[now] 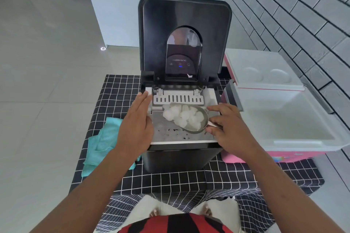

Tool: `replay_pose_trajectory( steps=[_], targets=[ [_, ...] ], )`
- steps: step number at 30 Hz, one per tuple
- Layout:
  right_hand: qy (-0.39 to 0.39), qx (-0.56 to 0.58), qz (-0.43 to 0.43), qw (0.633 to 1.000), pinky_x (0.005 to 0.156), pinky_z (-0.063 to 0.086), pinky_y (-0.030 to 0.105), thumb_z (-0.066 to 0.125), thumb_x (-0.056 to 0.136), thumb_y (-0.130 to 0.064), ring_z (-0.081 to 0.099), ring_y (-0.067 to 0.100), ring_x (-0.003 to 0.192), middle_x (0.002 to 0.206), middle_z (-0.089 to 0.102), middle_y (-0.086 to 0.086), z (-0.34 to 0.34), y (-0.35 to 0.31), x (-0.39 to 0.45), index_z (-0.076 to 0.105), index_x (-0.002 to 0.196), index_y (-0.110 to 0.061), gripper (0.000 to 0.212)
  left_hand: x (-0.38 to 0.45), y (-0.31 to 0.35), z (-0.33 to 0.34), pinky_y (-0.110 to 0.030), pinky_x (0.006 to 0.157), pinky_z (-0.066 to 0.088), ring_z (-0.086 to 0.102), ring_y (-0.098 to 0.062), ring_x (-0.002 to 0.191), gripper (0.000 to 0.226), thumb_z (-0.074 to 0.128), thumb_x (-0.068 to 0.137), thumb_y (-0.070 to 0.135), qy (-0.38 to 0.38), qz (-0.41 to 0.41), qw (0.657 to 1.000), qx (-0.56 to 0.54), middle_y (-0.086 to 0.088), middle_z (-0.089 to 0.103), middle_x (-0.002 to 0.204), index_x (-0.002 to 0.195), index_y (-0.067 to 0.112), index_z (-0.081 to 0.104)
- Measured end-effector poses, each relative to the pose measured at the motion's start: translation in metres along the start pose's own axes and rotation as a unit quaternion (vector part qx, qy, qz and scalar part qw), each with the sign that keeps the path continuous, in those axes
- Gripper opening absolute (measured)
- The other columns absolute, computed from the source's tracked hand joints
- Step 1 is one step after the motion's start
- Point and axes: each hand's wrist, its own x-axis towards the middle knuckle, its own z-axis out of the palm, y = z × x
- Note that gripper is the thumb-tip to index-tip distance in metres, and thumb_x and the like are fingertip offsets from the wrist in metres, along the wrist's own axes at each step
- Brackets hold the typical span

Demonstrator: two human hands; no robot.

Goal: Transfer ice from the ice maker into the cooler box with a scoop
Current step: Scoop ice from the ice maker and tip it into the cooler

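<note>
Far left, on the black grid-patterned cloth (121, 89): a crumpled teal towel (102, 142). Next, left hand (135, 128), fingers straight and together, flat against the left rim of the black ice maker (181, 155), lid raised. Inside the open bin, a metal scoop (197, 119) heaped with ice (182, 114), above loose ice on the bin floor. Right hand (230, 130), fingers curled, pinching the scoop's handle. Far right, just beside the maker: pink cooler box (287, 117), lid open, white interior bare.
</note>
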Motion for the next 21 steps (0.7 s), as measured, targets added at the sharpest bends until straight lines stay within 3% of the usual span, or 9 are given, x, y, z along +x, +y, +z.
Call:
replay_pose_trajectory(
  steps=[4,7,9,12,14,16,18,21],
  targets=[
    [0.009,0.006,0.011,1.0,0.104,0.02,0.02,0.071,0.084,-0.025,0.025,0.008,0.13,0.133,0.049,-0.015,-0.009,0.01,-0.002,0.074,0.1,-0.011,0.021,0.003,0.005,-0.003,-0.031,0.117,0.022,0.022,-0.018,0.146,0.056,0.044,0.093,0.001,-0.015,0.004,0.999,0.052,0.0,0.029,0.157,0.147,0.011,0.037],
    [0.015,0.019,0.015,1.0,0.101,0.021,0.019,0.071,0.084,-0.023,0.025,0.005,0.127,0.131,0.05,-0.015,-0.021,0.021,-0.004,0.074,0.1,-0.013,0.019,0.006,0.017,-0.003,-0.037,0.117,0.018,0.023,-0.026,0.144,0.058,0.051,0.089,0.003,-0.014,0.007,0.996,0.082,-0.008,0.035,0.153,0.146,0.008,0.037],
    [0.018,0.018,0.014,1.0,0.099,0.023,0.021,0.071,0.084,-0.023,0.026,0.004,0.125,0.13,0.05,-0.015,-0.032,0.031,-0.006,0.075,0.095,-0.016,0.013,0.01,0.031,-0.001,-0.031,0.117,0.012,0.023,-0.023,0.142,0.059,0.053,0.089,0.006,-0.005,0.011,0.997,0.072,-0.008,0.039,0.15,0.146,0.01,0.038],
    [0.029,0.021,0.032,0.999,0.096,0.023,0.018,0.072,0.083,-0.021,0.028,0.005,0.125,0.128,0.052,-0.014,-0.05,0.052,-0.01,0.074,0.089,-0.018,0.007,0.019,0.054,0.011,-0.029,0.118,0.014,0.028,-0.018,0.139,0.056,0.056,0.088,0.008,0.007,0.037,0.997,0.061,-0.005,0.043,0.147,0.143,0.01,0.044],
    [0.038,0.019,0.045,0.998,0.092,0.022,0.007,0.073,0.083,-0.02,0.03,0.007,0.126,0.126,0.053,-0.014,-0.062,0.07,-0.015,0.073,0.087,-0.017,0.006,0.025,0.072,0.023,-0.014,0.112,0.005,0.026,-0.014,0.139,0.056,0.056,0.089,0.012,0.006,0.046,0.997,0.056,-0.002,0.042,0.148,0.143,0.014,0.043],
    [0.045,0.023,0.063,0.997,0.089,0.02,-0.001,0.073,0.083,-0.019,0.031,0.007,0.125,0.125,0.053,-0.014,-0.074,0.09,-0.021,0.072,0.087,-0.018,0.005,0.029,0.09,0.037,-0.009,0.108,0.002,0.024,-0.011,0.14,0.056,0.055,0.09,0.015,0.0,0.054,0.997,0.049,0.0,0.038,0.151,0.145,0.017,0.042],
    [0.046,0.036,0.087,0.995,0.093,0.026,0.008,0.072,0.083,-0.019,0.031,0.005,0.124,0.125,0.053,-0.014,-0.086,0.112,-0.03,0.071,0.087,-0.02,0.004,0.034,0.111,0.054,-0.01,0.107,0.004,0.024,-0.01,0.141,0.056,0.054,0.091,0.015,-0.013,0.063,0.997,0.037,0.0,0.036,0.153,0.146,0.018,0.041],
    [0.04,0.028,0.12,0.992,0.096,0.032,0.023,0.071,0.084,-0.02,0.031,0.007,0.125,0.126,0.053,-0.013,-0.103,0.148,-0.042,0.071,0.088,-0.019,0.004,0.043,0.145,0.079,0.002,0.102,-0.003,0.024,-0.007,0.139,0.055,0.053,0.091,0.015,-0.025,0.093,0.995,0.023,0.0,0.039,0.151,0.145,0.016,0.042]
  ],
)
